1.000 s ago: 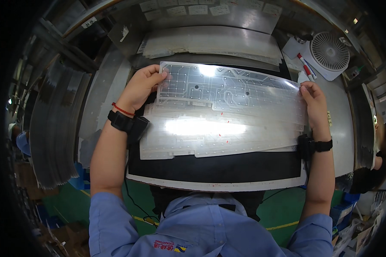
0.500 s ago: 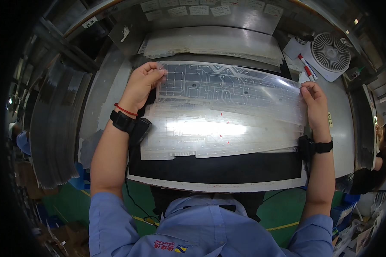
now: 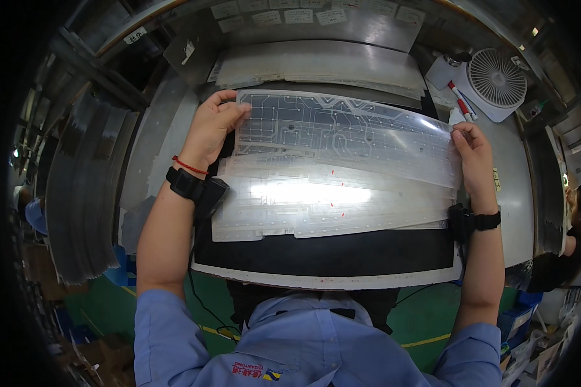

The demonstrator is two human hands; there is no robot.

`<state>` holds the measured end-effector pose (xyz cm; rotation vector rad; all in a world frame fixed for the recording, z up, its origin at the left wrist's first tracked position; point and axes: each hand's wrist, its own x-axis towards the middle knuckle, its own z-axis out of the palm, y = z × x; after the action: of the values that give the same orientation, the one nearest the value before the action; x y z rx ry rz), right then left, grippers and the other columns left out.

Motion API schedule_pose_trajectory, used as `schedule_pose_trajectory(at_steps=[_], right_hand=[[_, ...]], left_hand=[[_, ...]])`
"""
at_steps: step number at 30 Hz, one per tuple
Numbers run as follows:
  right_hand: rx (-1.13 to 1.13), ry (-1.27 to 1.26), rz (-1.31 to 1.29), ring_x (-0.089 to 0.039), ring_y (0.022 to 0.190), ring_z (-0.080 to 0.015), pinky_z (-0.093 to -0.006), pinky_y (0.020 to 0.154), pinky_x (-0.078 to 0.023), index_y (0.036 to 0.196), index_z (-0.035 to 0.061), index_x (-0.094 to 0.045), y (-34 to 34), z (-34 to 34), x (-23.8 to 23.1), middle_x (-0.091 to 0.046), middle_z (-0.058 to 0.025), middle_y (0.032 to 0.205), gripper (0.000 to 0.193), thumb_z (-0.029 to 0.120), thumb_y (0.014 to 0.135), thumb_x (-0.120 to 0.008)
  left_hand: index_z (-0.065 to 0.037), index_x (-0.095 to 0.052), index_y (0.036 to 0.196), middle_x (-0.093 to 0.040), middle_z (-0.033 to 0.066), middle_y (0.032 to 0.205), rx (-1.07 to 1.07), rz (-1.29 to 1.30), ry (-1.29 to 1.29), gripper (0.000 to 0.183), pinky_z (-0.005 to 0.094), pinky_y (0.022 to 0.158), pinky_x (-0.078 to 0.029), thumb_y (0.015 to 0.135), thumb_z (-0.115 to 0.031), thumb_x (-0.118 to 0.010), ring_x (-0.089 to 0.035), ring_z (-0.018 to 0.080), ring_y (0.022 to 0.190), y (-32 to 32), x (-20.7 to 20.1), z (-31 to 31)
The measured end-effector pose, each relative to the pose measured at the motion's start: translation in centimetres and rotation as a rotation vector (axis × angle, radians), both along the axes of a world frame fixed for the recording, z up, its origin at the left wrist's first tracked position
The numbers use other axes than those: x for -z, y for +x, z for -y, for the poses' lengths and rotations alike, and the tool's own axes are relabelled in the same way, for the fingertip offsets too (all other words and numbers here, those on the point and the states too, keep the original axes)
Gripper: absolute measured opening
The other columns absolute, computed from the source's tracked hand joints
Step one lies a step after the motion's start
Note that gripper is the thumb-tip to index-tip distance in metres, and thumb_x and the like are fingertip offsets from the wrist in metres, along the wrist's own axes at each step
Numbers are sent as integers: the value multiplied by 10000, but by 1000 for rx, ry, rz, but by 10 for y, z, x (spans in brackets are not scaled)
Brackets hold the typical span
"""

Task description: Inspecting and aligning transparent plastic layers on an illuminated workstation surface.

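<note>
- Left hand (image 3: 216,126): one of my two. Thumb and fingers pinched together on the upper left corner of one clear sheet (image 3: 329,122).
- Right hand (image 3: 476,155): pinched on the same sheet, at its right edge near the upper corner.
- Sheet: one, held between my two hands above the far part of the near pile (image 3: 265,222). Pale circuit lines all over, two larger dark dots. Whether its lower edge touches the pile, I cannot tell.
- Near pile: one, of clear sheets lying unevenly, edges fanned. Their number I cannot make out; glare covers the middle. Four small red marks (image 3: 333,172) show, two above the glare and two below.
- Mat (image 3: 329,255): one, black, under the near pile, on one table (image 3: 329,279) with a pale front edge.
- Back pile (image 3: 316,61): one, more clear sheets, beyond the held one; too many to count.
- Straps: two, black, one on my left wrist (image 3: 184,184) and one on my right, each with a black box beside it. One red cord (image 3: 190,165), left wrist only.
- Fan (image 3: 497,77): one, white, far right. Red-and-white pens (image 3: 459,97) just beside it; two, as far as I can tell.
- Grey stack (image 3: 81,193): one, tall, well off to my left.
</note>
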<state>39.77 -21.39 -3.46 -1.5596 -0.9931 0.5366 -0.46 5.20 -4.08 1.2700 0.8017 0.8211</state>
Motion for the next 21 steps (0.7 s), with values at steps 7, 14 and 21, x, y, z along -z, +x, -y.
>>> schedule_pose_trajectory(at_steps=[7, 14, 21], right_hand=[[-5, 11, 0, -519, 820, -48, -198, 734, -410, 1062, 51, -628, 0, 0, 1, -603, 43, 922, 123, 119, 961, -609], [4, 8, 1, -524, 822, -48, -198, 726, -412, 1070, 52, -630, 2, 0, 3, -609, 41, 928, 132, 121, 959, -612], [0, 17, -4, -529, 831, -49, -199, 737, -415, 1072, 49, -631, 1, 0, 2, -616, 36, 939, 132, 118, 960, -612]], left_hand=[[-17, -460, 1200, -692, 113, 998, -4, 13, -4, 375, 216, 793, -525, 890, -19, -672, -662, 137, 906, 1, 0, 1], [-32, -454, 1198, -689, 104, 997, -4, -13, 23, 375, 229, 814, -514, 891, -20, -668, -657, 139, 909, 1, 0, 1], [-17, -447, 1202, -692, 106, 996, -13, -20, 16, 379, 217, 817, -518, 895, -26, -668, -660, 140, 920, 0, 0, 1]])
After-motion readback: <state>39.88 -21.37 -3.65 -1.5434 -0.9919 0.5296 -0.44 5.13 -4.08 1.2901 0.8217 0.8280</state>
